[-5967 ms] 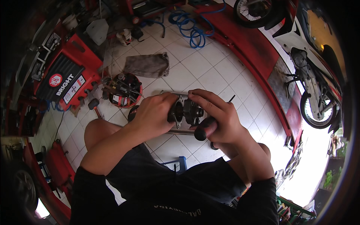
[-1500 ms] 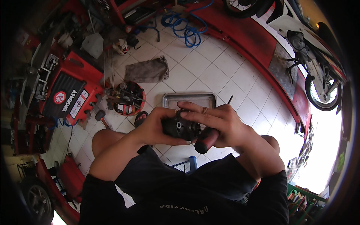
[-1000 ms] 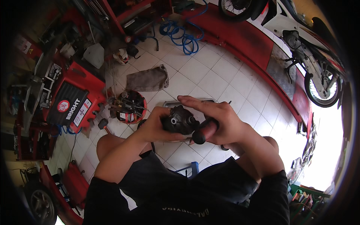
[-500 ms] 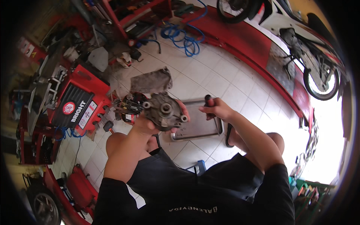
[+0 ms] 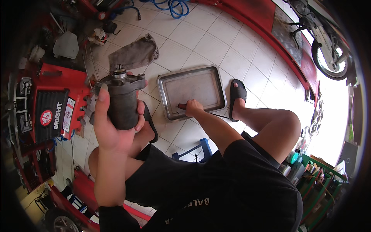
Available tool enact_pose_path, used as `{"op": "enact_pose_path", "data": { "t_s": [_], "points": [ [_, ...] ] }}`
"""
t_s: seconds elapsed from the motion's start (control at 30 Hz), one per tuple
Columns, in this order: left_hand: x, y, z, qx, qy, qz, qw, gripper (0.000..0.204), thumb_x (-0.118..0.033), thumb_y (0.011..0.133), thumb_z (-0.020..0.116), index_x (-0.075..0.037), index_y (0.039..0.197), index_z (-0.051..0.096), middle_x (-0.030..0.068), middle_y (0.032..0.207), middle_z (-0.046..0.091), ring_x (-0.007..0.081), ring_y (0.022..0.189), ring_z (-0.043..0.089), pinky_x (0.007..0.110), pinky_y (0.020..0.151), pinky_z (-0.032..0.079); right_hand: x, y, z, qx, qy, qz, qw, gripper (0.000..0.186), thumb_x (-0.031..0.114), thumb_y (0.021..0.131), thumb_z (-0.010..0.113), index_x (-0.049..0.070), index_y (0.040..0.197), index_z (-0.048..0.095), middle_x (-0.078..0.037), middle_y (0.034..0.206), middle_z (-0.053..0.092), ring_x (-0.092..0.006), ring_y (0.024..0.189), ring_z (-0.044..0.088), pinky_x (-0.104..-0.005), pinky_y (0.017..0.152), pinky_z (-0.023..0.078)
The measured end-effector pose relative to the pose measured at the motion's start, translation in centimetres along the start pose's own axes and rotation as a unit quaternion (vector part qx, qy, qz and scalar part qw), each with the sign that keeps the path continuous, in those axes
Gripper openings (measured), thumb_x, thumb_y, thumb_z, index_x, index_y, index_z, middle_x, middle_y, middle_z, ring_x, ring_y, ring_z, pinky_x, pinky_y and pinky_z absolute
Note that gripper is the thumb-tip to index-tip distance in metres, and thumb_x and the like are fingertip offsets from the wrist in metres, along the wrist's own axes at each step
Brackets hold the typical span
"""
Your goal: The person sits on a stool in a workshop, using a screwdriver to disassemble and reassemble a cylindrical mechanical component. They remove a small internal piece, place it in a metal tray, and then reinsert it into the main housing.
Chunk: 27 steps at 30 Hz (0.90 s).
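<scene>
Raised at the left, my left hand is closed around a starter motor. Its dark grey cylinder stands upright, with the eared flange and small toothed shaft on top. Lower down, my right hand grips what looks like a screwdriver by its dark red and black handle. A thin dark shaft shows past the wrist on the right. That hand is over the near side of a shallow metal tray on the floor; whether it touches the tray I cannot tell.
A grey rag lies beyond the starter motor. To the left stands a red and black machine. A blue stool is below the tray. Far right are a red lift platform and a motorcycle. My sandalled foot is beside the tray.
The starter motor has moved left and tipped from facing me end-on to upright. My right hand has moved left and down to the tray with the screwdriver. The view has shifted too.
</scene>
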State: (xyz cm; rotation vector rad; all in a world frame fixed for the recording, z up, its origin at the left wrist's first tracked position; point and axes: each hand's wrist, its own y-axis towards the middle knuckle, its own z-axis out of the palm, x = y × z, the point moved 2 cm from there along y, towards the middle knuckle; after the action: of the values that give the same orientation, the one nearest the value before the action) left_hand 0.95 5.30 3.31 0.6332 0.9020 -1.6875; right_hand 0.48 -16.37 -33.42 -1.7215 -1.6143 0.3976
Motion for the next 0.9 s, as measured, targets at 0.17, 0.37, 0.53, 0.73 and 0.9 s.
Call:
{"op": "enact_pose_path", "data": {
  "t_s": [0.17, 0.37, 0.53, 0.73, 0.9],
  "points": [
    [-0.4, 2.3, -1.0, -0.068, -0.117, -0.076, 0.988, 0.057, -0.054, 0.104, 0.049, -0.007, 0.136, 0.053, 0.0228, 0.124, 0.064, 0.0238, 0.078, 0.064, 0.033, 0.047, 0.048, 2.4, 3.9, 1.4, 0.01, -0.022, -0.033, 0.999, 0.024, 0.012, 0.083, 0.071, 0.006, 0.106, 0.076, -0.019, 0.111, 0.075, -0.0354, 0.107, 0.072, -0.0427, 0.092, 0.06],
    [-0.3, 3.8, -1.8, -0.123, -0.082, -0.037, 0.988, 0.049, -0.046, 0.106, 0.052, -0.005, 0.132, 0.056, 0.0178, 0.116, 0.068, 0.0248, 0.088, 0.067, 0.037, 0.071, 0.055, 3.0, 5.8, 3.2, -0.006, -0.034, -0.103, 0.994, 0.023, 0.014, 0.087, 0.064, 0.006, 0.104, 0.077, -0.02, 0.109, 0.075, -0.0379, 0.103, 0.073, -0.0453, 0.09, 0.059],
    [1.2, 4.6, -2.0, -0.128, -0.099, -0.001, 0.987, 0.049, -0.047, 0.107, 0.049, -0.005, 0.133, 0.057, 0.0167, 0.118, 0.068, 0.0215, 0.092, 0.066, 0.036, 0.079, 0.055, 1.4, 7.2, 3.5, -0.016, 0.014, -0.017, 1.0, 0.028, 0.022, 0.083, 0.072, 0.005, 0.105, 0.077, -0.021, 0.111, 0.074, -0.0376, 0.107, 0.071, -0.0461, 0.093, 0.058],
    [-0.5, 4.1, -0.2, -0.135, 0.078, 0.091, 0.984, 0.045, -0.045, 0.104, 0.059, -0.005, 0.123, 0.059, 0.011, 0.098, 0.069, 0.0146, 0.078, 0.064, 0.03, 0.065, 0.052, 2.2, 4.2, -5.2, -0.04, 0.077, -0.048, 0.995, 0.037, 0.026, 0.07, 0.082, 0.006, 0.101, 0.076, -0.02, 0.107, 0.075, -0.0371, 0.101, 0.073, -0.0429, 0.09, 0.059],
    [-1.7, 2.1, 2.3, -0.085, 0.249, 0.222, 0.939, 0.039, -0.024, 0.095, 0.077, -0.001, 0.122, 0.062, 0.0029, 0.108, 0.068, 0.0084, 0.094, 0.061, 0.024, 0.087, 0.048, 0.5, -1.1, -17.7, -0.1, 0.237, -0.131, 0.958, 0.036, 0.027, 0.068, 0.084, 0.004, 0.094, 0.074, -0.015, 0.083, 0.074, -0.0303, 0.08, 0.073, -0.0408, 0.076, 0.058]
  ]
}}
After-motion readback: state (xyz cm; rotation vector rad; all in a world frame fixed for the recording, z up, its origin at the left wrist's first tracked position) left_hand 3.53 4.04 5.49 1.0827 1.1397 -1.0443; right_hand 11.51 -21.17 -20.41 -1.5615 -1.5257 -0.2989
